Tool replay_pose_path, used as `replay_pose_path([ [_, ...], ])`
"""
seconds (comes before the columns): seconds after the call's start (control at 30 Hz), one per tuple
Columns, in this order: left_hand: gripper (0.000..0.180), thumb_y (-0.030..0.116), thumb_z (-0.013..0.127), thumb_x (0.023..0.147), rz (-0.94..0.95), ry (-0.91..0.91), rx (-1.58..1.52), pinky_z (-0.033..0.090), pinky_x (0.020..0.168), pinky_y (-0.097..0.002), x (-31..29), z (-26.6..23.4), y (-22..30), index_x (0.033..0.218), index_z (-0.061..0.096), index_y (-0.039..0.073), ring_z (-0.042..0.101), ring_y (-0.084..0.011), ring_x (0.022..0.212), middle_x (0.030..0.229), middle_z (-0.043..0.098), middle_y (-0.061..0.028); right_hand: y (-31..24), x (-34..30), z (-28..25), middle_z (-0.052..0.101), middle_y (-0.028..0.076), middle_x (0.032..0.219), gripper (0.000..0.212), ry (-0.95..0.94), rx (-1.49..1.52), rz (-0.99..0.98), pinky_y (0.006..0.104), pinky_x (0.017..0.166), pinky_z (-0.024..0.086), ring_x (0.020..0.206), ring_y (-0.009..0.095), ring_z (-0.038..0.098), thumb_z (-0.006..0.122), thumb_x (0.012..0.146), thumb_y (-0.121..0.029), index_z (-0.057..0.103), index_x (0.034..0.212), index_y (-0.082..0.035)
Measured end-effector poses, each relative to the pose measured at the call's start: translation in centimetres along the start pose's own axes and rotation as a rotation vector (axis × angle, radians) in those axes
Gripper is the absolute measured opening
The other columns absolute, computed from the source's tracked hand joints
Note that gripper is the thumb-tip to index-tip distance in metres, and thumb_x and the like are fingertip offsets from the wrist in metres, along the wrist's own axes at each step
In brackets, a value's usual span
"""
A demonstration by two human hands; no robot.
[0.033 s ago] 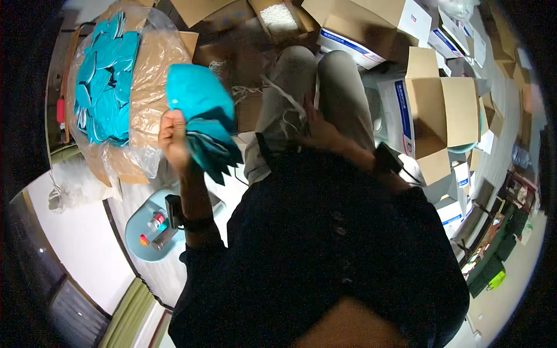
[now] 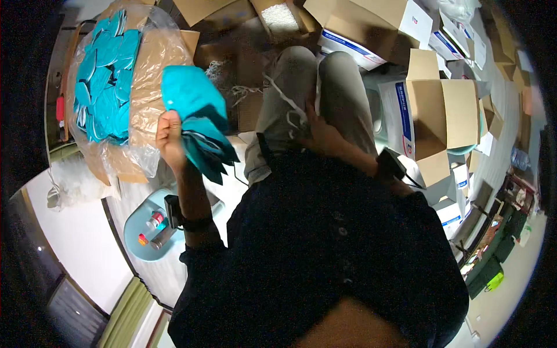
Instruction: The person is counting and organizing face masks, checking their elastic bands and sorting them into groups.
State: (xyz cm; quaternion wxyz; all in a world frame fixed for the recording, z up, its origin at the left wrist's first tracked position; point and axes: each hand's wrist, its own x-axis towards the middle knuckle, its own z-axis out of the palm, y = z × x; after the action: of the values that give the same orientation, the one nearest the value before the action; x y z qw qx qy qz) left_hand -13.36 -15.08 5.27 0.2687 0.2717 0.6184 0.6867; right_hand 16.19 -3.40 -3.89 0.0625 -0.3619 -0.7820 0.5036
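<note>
Left hand [image 2: 170,139] grips teal pouches [image 2: 200,124] (fanned stack).

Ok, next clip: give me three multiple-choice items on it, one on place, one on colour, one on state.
1. Where is the clear bag of teal pieces?
A. to the person's left, in an open carton
B. on the lap
C. on the round tray

2. What colour is the bundle of fabric pieces in the left hand?
A. red
B. teal
C. white

3. What is the right hand doing?
A. resting on the lap
B. raised overhead
C. holding a bottle

Key: 1 A, the bag fills the carton at left; 2 B, the pieces are teal; 3 A, it lies on the trousers.
</note>
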Motion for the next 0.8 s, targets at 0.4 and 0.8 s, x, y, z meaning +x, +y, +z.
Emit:
replay_pose_path([
  [0.4,0.03,0.027,0.046,0.093,-0.205,0.421,-0.003,0.053,0.069,-0.0331,-0.1,-5.0,3.8,0.109,0.056,0.003,0.063,-0.0209,0.074,0.091,0.064,-0.0123,-14.1,6.2,-3.7,0.064,0.014,0.098,0.022,0.208,0.142,-0.43,0.031,0.072,0.052,0.085,0.021,0.065,0.055,0.091,-0.014,0.056,0.107,0.001],
  [0.8,0.03,0.023,0.046,0.084,-0.421,0.421,-0.304,0.047,0.08,-0.0355,-2.8,-9.3,-0.2,0.102,0.057,0.003,0.058,-0.0255,0.087,0.094,0.062,-0.0116,-4.8,15.9,6.4,0.06,0.014,0.099,0.03,-0.321,0.078,-0.298,0.0366,0.083,0.047,0.096,0.025,0.058,0.058,0.089,-0.021,0.054,0.108,0.002],
])
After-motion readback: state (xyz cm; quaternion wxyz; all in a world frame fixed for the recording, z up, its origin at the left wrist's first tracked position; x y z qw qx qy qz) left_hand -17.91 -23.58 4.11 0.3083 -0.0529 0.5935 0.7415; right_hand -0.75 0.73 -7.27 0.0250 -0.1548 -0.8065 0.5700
